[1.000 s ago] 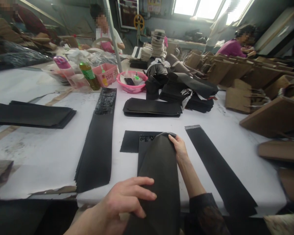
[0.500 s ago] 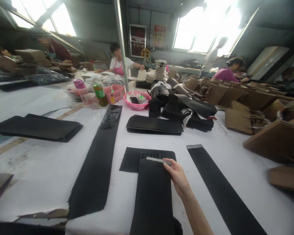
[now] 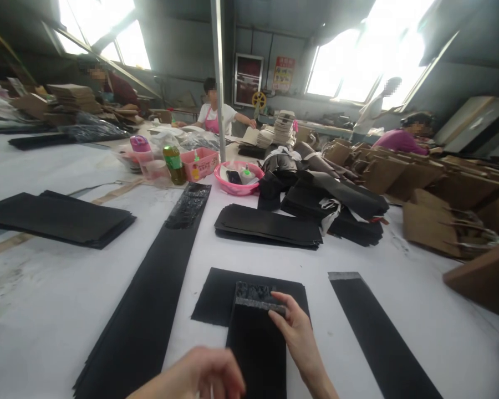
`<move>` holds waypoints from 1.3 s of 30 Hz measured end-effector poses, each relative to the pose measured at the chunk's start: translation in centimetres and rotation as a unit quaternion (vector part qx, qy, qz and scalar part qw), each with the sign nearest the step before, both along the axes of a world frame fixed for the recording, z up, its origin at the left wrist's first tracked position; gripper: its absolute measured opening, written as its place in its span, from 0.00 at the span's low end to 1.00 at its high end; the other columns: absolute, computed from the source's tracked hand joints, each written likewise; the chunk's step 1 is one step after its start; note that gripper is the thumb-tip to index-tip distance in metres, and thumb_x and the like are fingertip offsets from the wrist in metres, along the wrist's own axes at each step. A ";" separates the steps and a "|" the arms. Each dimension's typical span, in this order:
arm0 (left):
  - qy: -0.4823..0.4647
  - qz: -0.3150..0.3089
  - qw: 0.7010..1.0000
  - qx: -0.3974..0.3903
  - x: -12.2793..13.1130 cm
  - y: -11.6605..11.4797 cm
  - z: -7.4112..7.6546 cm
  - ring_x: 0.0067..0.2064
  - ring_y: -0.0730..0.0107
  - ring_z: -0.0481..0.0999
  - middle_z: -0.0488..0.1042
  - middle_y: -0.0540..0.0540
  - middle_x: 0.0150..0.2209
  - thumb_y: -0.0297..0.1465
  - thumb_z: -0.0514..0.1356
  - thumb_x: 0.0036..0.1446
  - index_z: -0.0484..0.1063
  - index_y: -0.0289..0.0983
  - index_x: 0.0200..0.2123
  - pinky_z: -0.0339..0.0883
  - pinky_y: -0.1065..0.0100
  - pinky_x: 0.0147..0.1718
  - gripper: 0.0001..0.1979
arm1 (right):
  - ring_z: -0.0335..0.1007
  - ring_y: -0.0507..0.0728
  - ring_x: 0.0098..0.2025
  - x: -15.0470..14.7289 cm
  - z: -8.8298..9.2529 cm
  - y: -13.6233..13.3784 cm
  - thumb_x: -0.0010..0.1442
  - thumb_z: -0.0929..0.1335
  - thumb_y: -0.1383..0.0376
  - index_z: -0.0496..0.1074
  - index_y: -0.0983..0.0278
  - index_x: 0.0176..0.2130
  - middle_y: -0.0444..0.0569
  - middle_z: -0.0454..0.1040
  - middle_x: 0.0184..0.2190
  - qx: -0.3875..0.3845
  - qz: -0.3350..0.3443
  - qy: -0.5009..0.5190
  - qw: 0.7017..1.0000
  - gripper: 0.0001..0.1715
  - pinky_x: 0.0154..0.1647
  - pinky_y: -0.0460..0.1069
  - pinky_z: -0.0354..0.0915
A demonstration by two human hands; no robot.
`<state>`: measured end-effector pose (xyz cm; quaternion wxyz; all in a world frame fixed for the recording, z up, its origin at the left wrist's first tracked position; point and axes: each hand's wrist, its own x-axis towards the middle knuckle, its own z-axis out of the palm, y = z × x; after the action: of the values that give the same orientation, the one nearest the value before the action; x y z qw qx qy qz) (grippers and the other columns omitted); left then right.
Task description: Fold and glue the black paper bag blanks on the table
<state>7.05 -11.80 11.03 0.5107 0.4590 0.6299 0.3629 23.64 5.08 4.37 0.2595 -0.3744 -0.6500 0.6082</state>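
My right hand (image 3: 297, 332) pinches the right end of a black strip's (image 3: 258, 349) grey-edged top, thumb and fingertips closed on it. The strip lies lengthwise towards me, and a shiny, sticky-looking dark band shows just beyond its grey edge. Beneath its far end, a wider black sheet (image 3: 212, 296) lies crosswise on the white table. My left hand (image 3: 202, 374) is at the bottom, left of the strip, its fingers curled in, somewhat blurred, with nothing visible in them.
A fanned stack of long black strips (image 3: 149, 288) with a glossy far end lies to the left. Another strip (image 3: 378, 327) lies right. Beyond are black stacks (image 3: 268, 224), a pink basin (image 3: 237, 188), a green bottle (image 3: 173, 166) and brown paper bags (image 3: 428, 221). Several people work farther back.
My left hand has come into view at the bottom. My right hand still holds the strip's edge, now drawn slightly nearer, with more of the shiny band showing. The camera view has shifted.
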 end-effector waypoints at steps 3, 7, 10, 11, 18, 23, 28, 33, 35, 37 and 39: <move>0.062 0.125 0.990 -0.007 -1.0 3.0 -2.7 0.31 0.74 0.70 0.71 0.50 0.39 0.34 0.63 0.53 0.67 0.40 0.48 0.66 0.72 0.32 0.18 | 0.70 0.57 0.34 -0.2 0.1 0.3 0.59 0.69 0.54 0.66 0.61 0.53 0.45 0.72 0.30 -0.050 0.009 0.024 0.998 0.25 0.37 0.51 0.67; 0.080 0.204 0.976 -0.009 -1.2 4.8 -5.7 0.25 0.76 0.66 0.71 0.50 0.38 0.37 0.62 0.53 0.64 0.39 0.46 0.62 0.72 0.26 0.19 | 0.72 0.58 0.38 -0.6 1.1 0.4 0.56 0.70 0.53 0.67 0.60 0.53 0.47 0.75 0.35 -0.097 -0.013 0.031 0.995 0.27 0.42 0.51 0.68; 0.037 0.197 0.980 -0.006 -1.0 5.3 -6.7 0.25 0.75 0.66 0.67 0.53 0.26 0.39 0.60 0.56 0.64 0.37 0.30 0.58 0.74 0.23 0.12 | 0.72 0.59 0.36 -0.9 1.5 0.5 0.55 0.71 0.52 0.68 0.60 0.53 0.46 0.75 0.33 -0.110 -0.029 0.012 0.993 0.28 0.41 0.50 0.69; 0.012 0.196 0.980 -0.011 -1.0 5.4 -6.9 0.23 0.75 0.65 0.65 0.54 0.23 0.40 0.59 0.57 0.62 0.37 0.27 0.56 0.74 0.21 0.14 | 0.72 0.59 0.35 -0.9 1.4 0.6 0.55 0.71 0.51 0.68 0.60 0.52 0.45 0.74 0.30 -0.105 -0.037 -0.003 0.994 0.29 0.39 0.50 0.69; -0.031 0.197 0.979 -0.050 -0.9 5.9 -7.6 0.14 0.78 0.62 0.59 0.57 0.17 0.47 0.53 0.59 0.59 0.38 0.26 0.45 0.77 0.13 0.20 | 0.64 0.53 0.25 0.7 -1.7 0.8 0.54 0.68 0.44 0.71 0.62 0.32 0.43 0.67 0.23 -0.046 -0.036 -0.119 0.991 0.24 0.24 0.44 0.62; 0.029 0.179 0.982 -0.051 -1.0 5.8 -8.5 0.14 0.76 0.63 0.58 0.57 0.14 0.49 0.51 0.61 0.61 0.38 0.25 0.48 0.77 0.15 0.22 | 0.59 0.52 0.23 1.4 -2.5 0.7 0.60 0.63 0.44 0.68 0.61 0.28 0.41 0.61 0.20 0.039 -0.037 -0.215 0.975 0.24 0.21 0.44 0.57; 0.046 0.172 0.982 -0.061 -1.3 6.2 -8.1 0.14 0.76 0.63 0.59 0.57 0.14 0.49 0.51 0.60 0.62 0.38 0.25 0.49 0.77 0.15 0.22 | 0.65 0.54 0.26 0.8 -2.0 0.7 0.64 0.58 0.47 0.66 0.60 0.27 0.43 0.66 0.21 0.100 -0.039 -0.264 0.959 0.25 0.25 0.45 0.59; 0.053 0.178 0.979 -0.084 -1.6 6.9 -6.9 0.15 0.75 0.63 0.59 0.57 0.14 0.49 0.51 0.59 0.62 0.38 0.25 0.50 0.76 0.15 0.21 | 0.71 0.56 0.27 0.3 -1.8 0.9 0.64 0.58 0.47 0.67 0.58 0.28 0.44 0.71 0.22 0.109 -0.044 -0.329 0.937 0.23 0.24 0.45 0.59; 0.057 0.178 0.979 -0.081 -1.7 7.1 -6.9 0.15 0.75 0.63 0.60 0.57 0.15 0.49 0.51 0.60 0.62 0.38 0.25 0.50 0.76 0.15 0.21 | 0.72 0.56 0.27 0.1 -1.9 1.0 0.64 0.58 0.47 0.66 0.58 0.28 0.43 0.72 0.22 0.116 -0.048 -0.349 0.929 0.23 0.23 0.45 0.59; 0.065 0.176 0.979 -0.076 -1.7 7.1 -7.2 0.15 0.75 0.64 0.60 0.56 0.16 0.48 0.51 0.60 0.62 0.38 0.25 0.52 0.76 0.16 0.21 | 0.72 0.56 0.27 0.0 -2.0 1.1 0.64 0.58 0.46 0.66 0.57 0.28 0.43 0.72 0.22 0.122 -0.052 -0.366 0.921 0.23 0.23 0.45 0.59; 0.076 0.181 0.978 -0.073 -1.7 7.1 -7.8 0.15 0.75 0.65 0.62 0.56 0.16 0.48 0.51 0.61 0.61 0.38 0.25 0.52 0.76 0.16 0.21 | 0.72 0.57 0.28 -0.1 -2.2 1.2 0.63 0.58 0.45 0.66 0.57 0.28 0.43 0.72 0.23 0.128 -0.053 -0.377 0.916 0.23 0.22 0.45 0.58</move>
<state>5.34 -4.66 3.20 0.4195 0.3256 0.7641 0.3663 23.53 6.30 2.19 0.0728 -0.5732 -0.7510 0.3196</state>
